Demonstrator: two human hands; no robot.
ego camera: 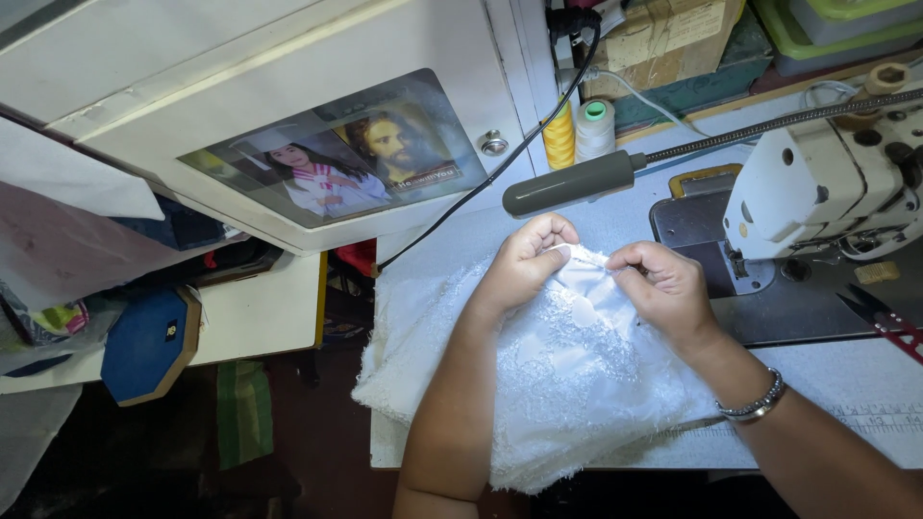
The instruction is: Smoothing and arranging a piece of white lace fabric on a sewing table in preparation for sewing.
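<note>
We see lamp (569, 185) lighting white fabric (567, 375) brightly; floor at lower left dark; edges bowed; focus sharp.

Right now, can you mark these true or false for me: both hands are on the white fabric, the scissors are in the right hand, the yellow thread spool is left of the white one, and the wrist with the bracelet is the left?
Both hands, left hand and right hand, pinch the white lace fabric: true.
The scissors are in the right hand: false; they lie on the table beside the sewing machine.
The yellow thread spool stands left of the white thread spool: true.
The bracelet is on the left wrist: false; it is on the right.
</note>
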